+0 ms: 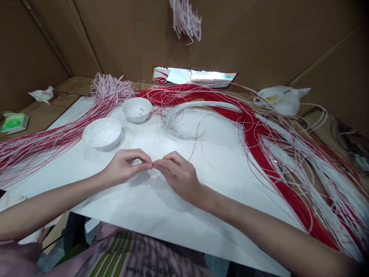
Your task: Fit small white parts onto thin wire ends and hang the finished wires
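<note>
head view, item by item: one fine strand [153,164], too thin to tell its material, is sitting between both hands, above the middle of a white paper sheet [170,207]. left hand [123,168]: thumb and forefinger are pressing together, pinching the strand. right hand [178,177]: fingers are curled, pinching the same strand, with fingertips [158,163] touching the left hand's.

nearby: a white bowl of white powder [102,132] is standing on the sheet, just beyond the left hand. a second white bowl [137,109], holding a few small bits, is sitting behind it. a pale wire coil [178,123] is lying beside that bowl. red-and-white wire bundles [253,130] are sprawling across the sheet, and more strands [184,17] are hanging from a cardboard wall [273,46].
</note>
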### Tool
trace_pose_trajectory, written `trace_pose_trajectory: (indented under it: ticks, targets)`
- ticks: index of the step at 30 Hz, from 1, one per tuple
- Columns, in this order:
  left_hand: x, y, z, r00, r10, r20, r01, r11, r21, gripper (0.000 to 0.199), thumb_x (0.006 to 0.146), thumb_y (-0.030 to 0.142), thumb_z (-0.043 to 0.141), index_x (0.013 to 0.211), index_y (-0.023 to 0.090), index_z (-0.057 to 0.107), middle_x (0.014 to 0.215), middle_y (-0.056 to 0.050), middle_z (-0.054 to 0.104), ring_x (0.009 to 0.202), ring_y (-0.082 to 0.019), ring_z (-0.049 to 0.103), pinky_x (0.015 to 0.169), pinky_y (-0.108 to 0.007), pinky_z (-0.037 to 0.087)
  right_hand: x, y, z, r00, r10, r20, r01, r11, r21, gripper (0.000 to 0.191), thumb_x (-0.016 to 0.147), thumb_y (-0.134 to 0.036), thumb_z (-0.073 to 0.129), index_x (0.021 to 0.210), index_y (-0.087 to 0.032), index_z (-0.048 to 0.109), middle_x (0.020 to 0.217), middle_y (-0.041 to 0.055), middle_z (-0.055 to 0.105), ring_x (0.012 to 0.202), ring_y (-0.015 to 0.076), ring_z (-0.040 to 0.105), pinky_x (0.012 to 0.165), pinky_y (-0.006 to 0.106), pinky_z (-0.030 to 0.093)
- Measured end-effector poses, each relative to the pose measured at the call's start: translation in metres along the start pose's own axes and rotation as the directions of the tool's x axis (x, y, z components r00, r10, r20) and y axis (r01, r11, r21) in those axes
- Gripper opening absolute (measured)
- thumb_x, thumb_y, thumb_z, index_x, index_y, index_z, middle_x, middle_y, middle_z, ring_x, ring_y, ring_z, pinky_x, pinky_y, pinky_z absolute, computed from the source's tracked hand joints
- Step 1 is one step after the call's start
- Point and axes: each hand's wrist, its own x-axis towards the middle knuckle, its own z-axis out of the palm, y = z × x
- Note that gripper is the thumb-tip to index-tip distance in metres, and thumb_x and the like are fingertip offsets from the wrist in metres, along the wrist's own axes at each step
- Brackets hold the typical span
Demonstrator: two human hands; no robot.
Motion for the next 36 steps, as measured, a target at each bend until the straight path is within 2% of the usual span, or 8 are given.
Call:
trace_pose_trajectory:
  ticks: [4,8,15,24,31,36]
  targets:
    - [-0.001,0.000,0.000,1.000,0.009,0.007,-0.009,1.000,0.017,0.007,0.084,0.020,0.071,0.089,0.018,0.076,0.090,-0.007,0.074,0.083,-0.017,0.067,0.075,-0.027,0.052,-0.001,0.000,0.001,1.000,0.004,-0.004,-0.004,1.000,-0.001,0.006,0.092,-0.016,0.060,0.094,-0.018,0.066,0.078,0.0029,0.062,0.069,0.0105,0.059,0.060,0.023,0.052]
    - [0.000,0.001,-0.002,0.999,-0.002,-0.045,0.005,0.998,0.058,0.005,0.081,0.022,0.074,0.085,0.018,0.074,0.086,-0.005,0.073,0.081,-0.016,0.067,0.075,-0.027,0.051,-0.002,0.001,0.001,1.000,0.022,-0.005,-0.022,1.000,-0.019,0.006,0.092,-0.018,0.060,0.093,-0.019,0.066,0.079,0.0026,0.063,0.068,0.0106,0.059,0.060,0.024,0.052]
    - [0.001,0.002,-0.003,0.999,0.033,-0.008,-0.032,0.989,0.142,0.007,0.085,0.023,0.069,0.088,0.017,0.072,0.088,-0.006,0.072,0.082,-0.017,0.066,0.076,-0.028,0.050,0.000,0.000,0.001,1.000,0.020,-0.005,-0.020,1.000,-0.004,0.005,0.091,-0.015,0.061,0.089,-0.017,0.065,0.078,0.0032,0.064,0.070,0.0112,0.059,0.060,0.024,0.052]
    - [-0.002,0.000,0.003,0.999,0.005,-0.034,-0.001,0.994,0.109,0.009,0.086,0.025,0.069,0.088,0.017,0.071,0.086,-0.005,0.071,0.080,-0.016,0.064,0.074,-0.027,0.048,0.000,0.000,0.001,1.000,0.002,-0.015,-0.002,1.000,0.024,0.005,0.090,-0.014,0.062,0.091,-0.018,0.065,0.079,0.0033,0.065,0.071,0.0120,0.061,0.062,0.025,0.054]
    - [-0.002,0.000,0.006,0.998,-0.025,-0.053,0.027,0.999,0.042,0.012,0.087,0.027,0.068,0.089,0.017,0.073,0.088,-0.006,0.073,0.082,-0.017,0.066,0.073,-0.026,0.050,0.001,-0.001,0.001,0.999,0.053,0.001,-0.053,0.998,0.027,0.006,0.092,-0.015,0.060,0.093,-0.019,0.064,0.081,0.0033,0.065,0.072,0.0123,0.061,0.060,0.025,0.053]
    - [-0.003,-0.003,0.008,0.991,0.074,-0.109,-0.053,0.981,0.186,0.010,0.088,0.025,0.066,0.088,0.017,0.072,0.085,-0.006,0.072,0.079,-0.017,0.067,0.073,-0.028,0.051,0.000,-0.001,0.002,0.998,0.067,0.012,-0.067,0.998,0.019,0.005,0.091,-0.016,0.061,0.094,-0.018,0.064,0.080,0.0032,0.064,0.071,0.0125,0.061,0.060,0.025,0.053]
